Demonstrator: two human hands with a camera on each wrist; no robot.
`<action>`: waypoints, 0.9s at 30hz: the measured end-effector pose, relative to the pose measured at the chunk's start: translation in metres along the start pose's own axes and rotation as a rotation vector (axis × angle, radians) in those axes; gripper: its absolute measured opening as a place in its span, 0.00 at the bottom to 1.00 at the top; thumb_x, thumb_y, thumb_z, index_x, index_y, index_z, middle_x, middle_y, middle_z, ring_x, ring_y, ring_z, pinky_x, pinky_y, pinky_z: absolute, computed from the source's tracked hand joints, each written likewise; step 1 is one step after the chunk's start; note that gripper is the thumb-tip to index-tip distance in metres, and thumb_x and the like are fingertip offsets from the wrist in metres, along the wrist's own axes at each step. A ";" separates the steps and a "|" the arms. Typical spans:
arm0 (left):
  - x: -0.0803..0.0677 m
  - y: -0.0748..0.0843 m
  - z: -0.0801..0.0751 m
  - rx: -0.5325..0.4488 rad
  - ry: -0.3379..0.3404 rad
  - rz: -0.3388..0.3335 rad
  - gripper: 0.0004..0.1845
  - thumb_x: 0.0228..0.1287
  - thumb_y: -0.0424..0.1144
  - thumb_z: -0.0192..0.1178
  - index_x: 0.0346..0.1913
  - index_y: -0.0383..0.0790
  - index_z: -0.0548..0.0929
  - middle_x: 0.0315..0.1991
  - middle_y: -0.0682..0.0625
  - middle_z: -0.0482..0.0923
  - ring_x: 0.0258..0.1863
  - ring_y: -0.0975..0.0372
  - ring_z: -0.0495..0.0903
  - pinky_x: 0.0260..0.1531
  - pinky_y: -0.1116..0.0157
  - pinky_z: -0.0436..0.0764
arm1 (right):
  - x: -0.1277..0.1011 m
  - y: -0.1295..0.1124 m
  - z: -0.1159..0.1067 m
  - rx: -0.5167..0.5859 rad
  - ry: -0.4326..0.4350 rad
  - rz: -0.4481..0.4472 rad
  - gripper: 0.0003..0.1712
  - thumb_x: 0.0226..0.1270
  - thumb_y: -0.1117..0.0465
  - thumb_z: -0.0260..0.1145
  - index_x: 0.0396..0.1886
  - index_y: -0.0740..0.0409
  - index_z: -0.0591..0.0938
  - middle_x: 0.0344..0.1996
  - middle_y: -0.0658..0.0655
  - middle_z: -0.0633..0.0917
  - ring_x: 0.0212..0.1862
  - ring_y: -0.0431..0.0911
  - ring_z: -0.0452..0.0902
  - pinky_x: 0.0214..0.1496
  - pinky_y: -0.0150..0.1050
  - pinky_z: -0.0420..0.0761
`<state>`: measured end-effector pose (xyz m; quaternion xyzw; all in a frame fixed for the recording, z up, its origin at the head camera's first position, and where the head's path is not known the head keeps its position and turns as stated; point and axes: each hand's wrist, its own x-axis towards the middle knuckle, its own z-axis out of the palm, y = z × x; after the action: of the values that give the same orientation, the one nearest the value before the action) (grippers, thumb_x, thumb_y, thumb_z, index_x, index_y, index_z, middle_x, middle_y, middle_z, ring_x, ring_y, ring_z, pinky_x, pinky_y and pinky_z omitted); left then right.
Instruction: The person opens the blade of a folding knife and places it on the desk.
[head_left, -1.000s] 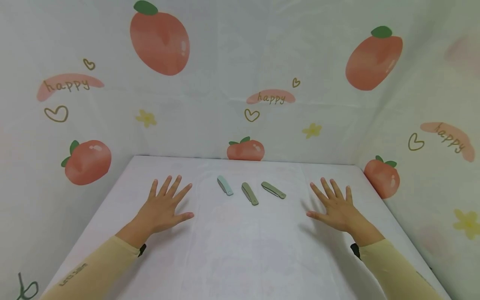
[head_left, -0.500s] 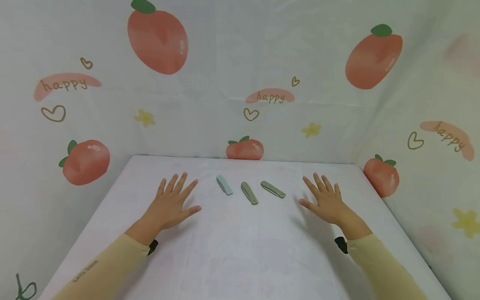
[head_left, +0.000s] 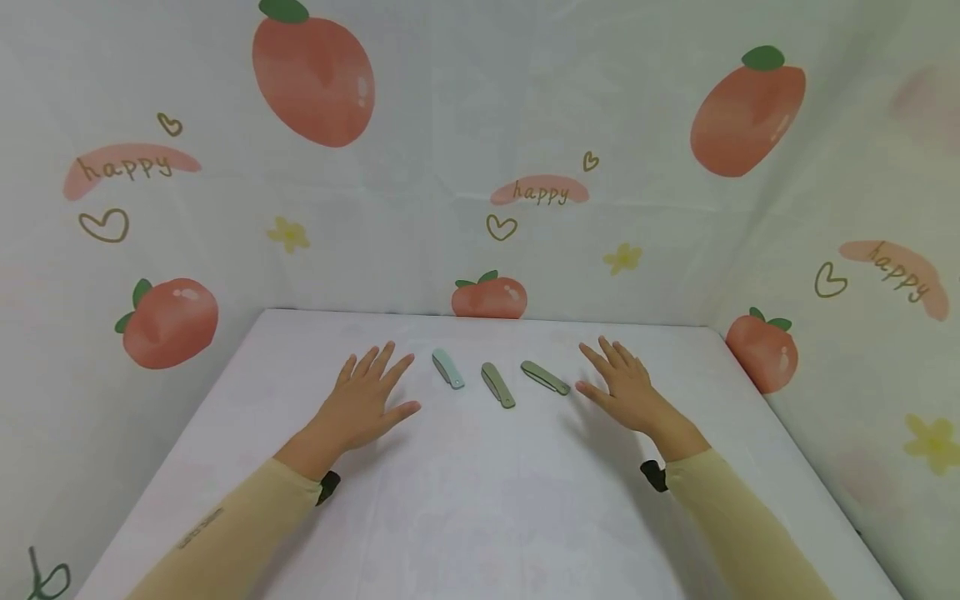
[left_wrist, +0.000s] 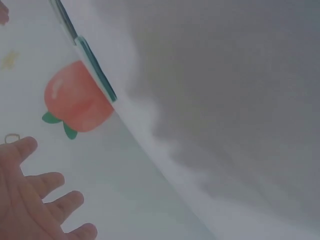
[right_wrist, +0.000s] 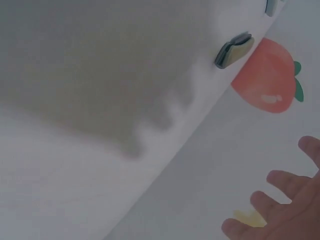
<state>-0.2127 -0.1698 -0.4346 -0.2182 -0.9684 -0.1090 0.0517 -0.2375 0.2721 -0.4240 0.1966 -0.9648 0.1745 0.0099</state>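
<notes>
Three folded pocket knives lie in a row on the white table [head_left: 480,500]: a pale blue-green one [head_left: 447,368], an olive one [head_left: 498,385] and a second olive one [head_left: 545,377]. My left hand [head_left: 371,392] is flat with its fingers spread, just left of the pale knife and holding nothing. My right hand [head_left: 618,379] is also spread flat, its thumb close beside the right olive knife, apart from it as far as I can see. The right wrist view shows a folded knife [right_wrist: 234,50] and my fingertips [right_wrist: 280,200]. My left fingers [left_wrist: 35,200] show in the left wrist view.
Cloth printed with tomatoes [head_left: 489,298] and "happy" lettering hangs on three sides of the table. The table's back edge [head_left: 487,317] runs just beyond the knives. Both forearms wear yellow sleeves [head_left: 225,533].
Both hands have slid forward and inward over the table, closing in on the row of knives from either side. The knives have not moved.
</notes>
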 end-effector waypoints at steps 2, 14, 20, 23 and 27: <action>0.003 0.003 0.000 -0.020 -0.005 0.006 0.42 0.72 0.66 0.49 0.79 0.46 0.57 0.79 0.36 0.47 0.76 0.40 0.48 0.71 0.38 0.44 | 0.004 -0.001 0.001 0.039 0.002 -0.008 0.40 0.77 0.41 0.55 0.80 0.53 0.57 0.78 0.69 0.49 0.77 0.69 0.38 0.68 0.75 0.44; 0.024 0.010 0.009 -0.068 0.021 0.072 0.38 0.74 0.60 0.51 0.76 0.38 0.62 0.75 0.33 0.58 0.73 0.40 0.59 0.70 0.40 0.54 | 0.027 -0.002 0.008 0.132 0.016 -0.045 0.35 0.78 0.45 0.57 0.74 0.59 0.66 0.75 0.68 0.60 0.74 0.67 0.49 0.70 0.69 0.55; 0.034 0.014 0.014 -0.094 0.012 0.087 0.38 0.75 0.60 0.51 0.75 0.37 0.63 0.74 0.34 0.59 0.73 0.42 0.60 0.70 0.41 0.57 | 0.040 -0.003 0.014 0.162 0.035 -0.061 0.30 0.77 0.47 0.59 0.70 0.61 0.71 0.69 0.66 0.68 0.71 0.64 0.58 0.71 0.63 0.58; 0.040 0.018 0.013 -0.110 0.003 0.093 0.37 0.75 0.60 0.50 0.75 0.37 0.63 0.74 0.34 0.59 0.72 0.42 0.61 0.69 0.42 0.59 | 0.047 -0.003 0.017 0.159 0.036 -0.063 0.30 0.77 0.48 0.59 0.69 0.62 0.73 0.67 0.65 0.71 0.70 0.63 0.62 0.70 0.61 0.61; 0.047 0.023 0.014 -0.133 -0.016 0.102 0.37 0.75 0.60 0.50 0.75 0.38 0.63 0.74 0.35 0.60 0.72 0.42 0.62 0.70 0.44 0.59 | 0.057 -0.003 0.022 0.153 0.018 -0.055 0.28 0.77 0.50 0.60 0.68 0.62 0.74 0.64 0.65 0.74 0.65 0.62 0.68 0.66 0.60 0.67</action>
<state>-0.2455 -0.1269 -0.4368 -0.2709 -0.9471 -0.1688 0.0348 -0.2879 0.2408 -0.4383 0.2217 -0.9427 0.2491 0.0085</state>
